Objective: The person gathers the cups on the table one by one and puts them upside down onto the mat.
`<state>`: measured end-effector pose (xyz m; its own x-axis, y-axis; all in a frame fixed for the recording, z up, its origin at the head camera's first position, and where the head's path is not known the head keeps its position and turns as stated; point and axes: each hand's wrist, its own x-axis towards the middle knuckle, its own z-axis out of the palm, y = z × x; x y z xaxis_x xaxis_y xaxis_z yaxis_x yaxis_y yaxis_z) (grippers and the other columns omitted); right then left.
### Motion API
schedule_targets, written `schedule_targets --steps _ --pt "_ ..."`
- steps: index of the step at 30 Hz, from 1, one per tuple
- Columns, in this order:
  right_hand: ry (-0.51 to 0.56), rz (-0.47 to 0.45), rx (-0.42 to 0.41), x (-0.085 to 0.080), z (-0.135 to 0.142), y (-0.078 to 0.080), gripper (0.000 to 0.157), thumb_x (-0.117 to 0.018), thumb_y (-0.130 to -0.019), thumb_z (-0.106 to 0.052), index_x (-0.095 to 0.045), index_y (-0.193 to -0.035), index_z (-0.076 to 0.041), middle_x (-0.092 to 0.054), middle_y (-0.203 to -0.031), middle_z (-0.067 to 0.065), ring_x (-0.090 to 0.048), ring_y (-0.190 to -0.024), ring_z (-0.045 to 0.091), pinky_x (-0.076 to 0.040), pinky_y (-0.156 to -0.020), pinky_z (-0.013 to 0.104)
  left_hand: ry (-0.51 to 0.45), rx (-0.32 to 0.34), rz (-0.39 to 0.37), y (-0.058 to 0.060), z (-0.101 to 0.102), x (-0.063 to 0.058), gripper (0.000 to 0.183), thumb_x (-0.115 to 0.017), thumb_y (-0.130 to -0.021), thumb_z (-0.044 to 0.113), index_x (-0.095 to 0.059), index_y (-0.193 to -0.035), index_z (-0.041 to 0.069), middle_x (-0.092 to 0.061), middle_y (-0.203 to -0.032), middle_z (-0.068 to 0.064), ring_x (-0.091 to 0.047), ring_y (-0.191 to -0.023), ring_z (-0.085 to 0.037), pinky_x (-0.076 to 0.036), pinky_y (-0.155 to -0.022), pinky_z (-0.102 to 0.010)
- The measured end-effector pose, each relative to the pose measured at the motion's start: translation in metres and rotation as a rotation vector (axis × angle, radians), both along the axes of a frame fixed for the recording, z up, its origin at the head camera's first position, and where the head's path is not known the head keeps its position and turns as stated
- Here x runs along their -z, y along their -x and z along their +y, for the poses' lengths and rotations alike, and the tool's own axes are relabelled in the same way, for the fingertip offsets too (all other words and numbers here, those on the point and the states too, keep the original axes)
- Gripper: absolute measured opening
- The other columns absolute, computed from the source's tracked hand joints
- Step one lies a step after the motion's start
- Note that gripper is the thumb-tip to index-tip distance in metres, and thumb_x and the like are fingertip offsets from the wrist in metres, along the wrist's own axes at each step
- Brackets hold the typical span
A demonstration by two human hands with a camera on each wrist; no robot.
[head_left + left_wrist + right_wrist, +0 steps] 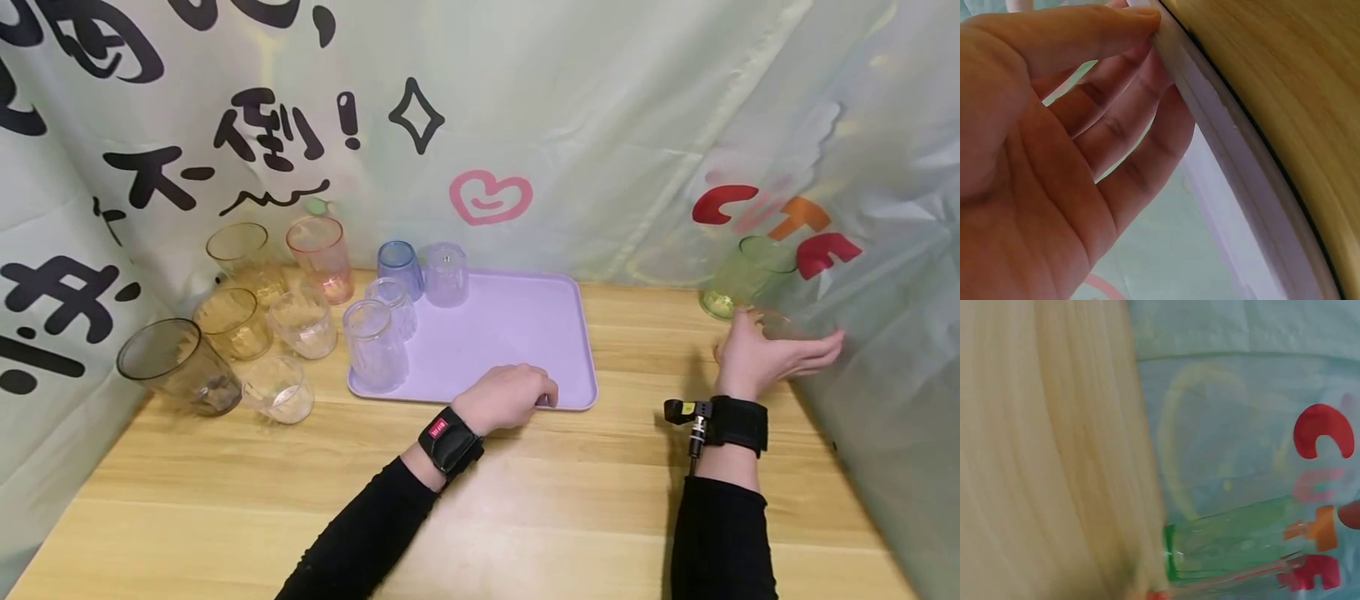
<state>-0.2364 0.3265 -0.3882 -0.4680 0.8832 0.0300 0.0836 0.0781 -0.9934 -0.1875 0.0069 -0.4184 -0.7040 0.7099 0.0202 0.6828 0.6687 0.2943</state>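
Observation:
My left hand [506, 396] pinches the near rim of a light purple tray [517, 325], thumb outside and fingertips over the inner side, as the left wrist view shows. On the tray's left part stand several upside-down glasses, among them a clear one [377, 350], a blue one [401, 271] and a pale purple one [447, 279]. Far to the right, my right hand [761, 354] is spread, fingers straight, beside a clear, red-tinted glass [1235, 582] that it partly hides. A green glass [746, 279] stands just behind, by the cloth.
Left of the tray, several upright glasses stand on the wooden table [525, 500]: a grey one [180, 367], amber ones [232, 325], a pink one [321, 258] and clear ones [279, 392]. Printed cloth [600, 125] walls off the back and both sides.

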Motion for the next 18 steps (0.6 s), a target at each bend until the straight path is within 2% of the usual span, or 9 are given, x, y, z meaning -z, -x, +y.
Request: schedule_targets --steps 4,8,12,15,18 --pt "0.173 0.004 -0.096 0.008 0.006 0.001 0.115 -0.077 -0.076 -0.019 0.01 -0.148 -0.037 0.009 -0.152 -0.019 0.002 -0.134 -0.006 -0.034 -0.099 0.02 -0.01 -0.006 -0.009 0.0 0.0 0.0 0.019 -0.064 -0.087 0.007 -0.072 -0.091 0.024 -0.066 -0.096 0.012 -0.058 -0.091 -0.004 -0.05 -0.074 -0.025" --pt "0.282 0.104 -0.103 0.015 0.012 0.002 0.119 -0.08 -0.072 -0.01 0.007 -0.149 -0.035 0.002 -0.152 -0.016 -0.005 -0.133 -0.006 -0.036 -0.098 0.02 -0.021 -0.009 -0.032 0.0 0.0 0.001 0.022 -0.064 -0.086 0.005 -0.072 -0.092 0.024 -0.066 -0.096 0.013 -0.058 -0.091 -0.004 -0.05 -0.076 -0.024" --pt "0.366 0.217 -0.113 0.022 0.017 0.004 0.118 -0.079 -0.071 -0.001 0.005 -0.149 -0.031 -0.005 -0.151 -0.016 -0.012 -0.133 -0.005 -0.037 -0.097 0.018 -0.025 -0.013 -0.043 0.0 0.0 0.0 0.023 -0.063 -0.085 0.004 -0.073 -0.093 0.024 -0.067 -0.099 0.013 -0.059 -0.094 -0.005 -0.05 -0.078 -0.025" --pt "0.426 0.252 -0.123 0.026 0.02 0.004 0.115 -0.077 -0.071 0.006 0.0 -0.148 -0.03 -0.009 -0.15 -0.015 -0.016 -0.133 -0.003 -0.039 -0.097 0.021 -0.026 -0.011 -0.039 0.0 0.0 0.0 0.024 -0.063 -0.085 0.003 -0.073 -0.093 0.023 -0.067 -0.099 0.012 -0.059 -0.095 -0.006 -0.05 -0.079 -0.025" --pt "0.455 0.239 -0.122 0.029 0.022 0.004 0.11 -0.075 -0.071 0.009 -0.005 -0.147 -0.029 -0.014 -0.148 -0.012 -0.018 -0.133 -0.001 -0.034 -0.099 0.017 -0.03 -0.011 -0.034 0.001 0.0 0.002 0.024 -0.063 -0.084 0.003 -0.073 -0.093 0.024 -0.067 -0.099 0.012 -0.059 -0.094 -0.005 -0.05 -0.079 -0.025"
